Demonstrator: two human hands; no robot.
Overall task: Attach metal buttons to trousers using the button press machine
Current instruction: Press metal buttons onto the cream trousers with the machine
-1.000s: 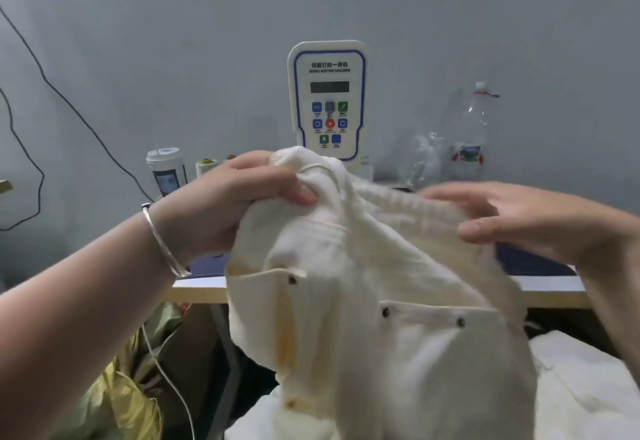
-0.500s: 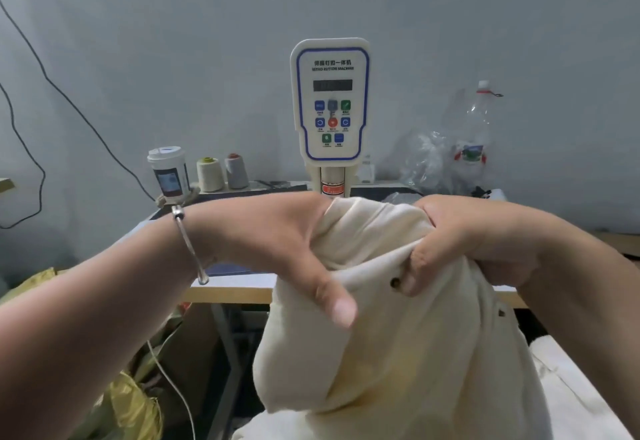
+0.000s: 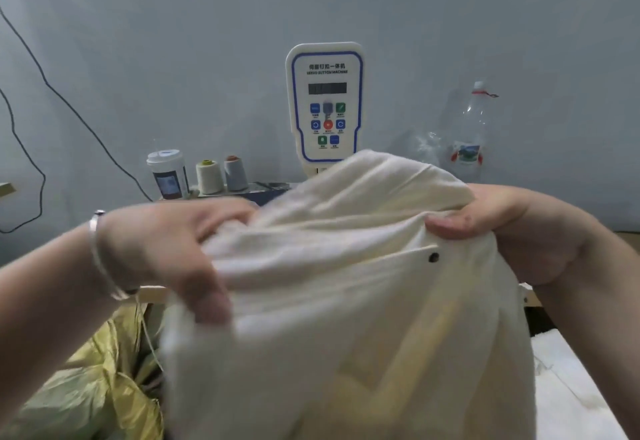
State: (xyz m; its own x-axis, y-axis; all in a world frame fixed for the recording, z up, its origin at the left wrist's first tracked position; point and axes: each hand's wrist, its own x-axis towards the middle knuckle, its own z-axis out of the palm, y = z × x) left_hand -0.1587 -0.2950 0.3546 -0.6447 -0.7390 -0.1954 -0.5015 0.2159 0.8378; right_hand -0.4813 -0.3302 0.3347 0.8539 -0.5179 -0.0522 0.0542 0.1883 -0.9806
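You hold the cream trousers [image 3: 346, 301] up in front of you, between your two hands, and they hang down past the bottom of the view. One dark metal button [image 3: 433, 257] shows on the cloth, just below your right thumb. Your left hand [image 3: 173, 249] grips a bunch of the cloth on the left side, with the fingers curled over the top and the thumb pressed on the front; this hand looks blurry. Your right hand [image 3: 512, 231] pinches the top edge of the cloth on the right side, thumb in front and the other fingers hidden behind. A silver bracelet [image 3: 100, 252] sits on your left wrist. Right behind the trousers stands the button press machine [image 3: 325, 103], a white box with a blue line around it and small colored keys; its lower part is hidden by the cloth. To the left of it, on the table [image 3: 154, 292], stand a white cup [image 3: 168, 172] and two thread spools [image 3: 221, 174]. To the right stands a clear plastic bottle [image 3: 471, 127] near the wall. A black cable [image 3: 69, 103] hangs across the gray wall on the left. A yellow-green bag [image 3: 93, 380] lies low on the left, under your arm.
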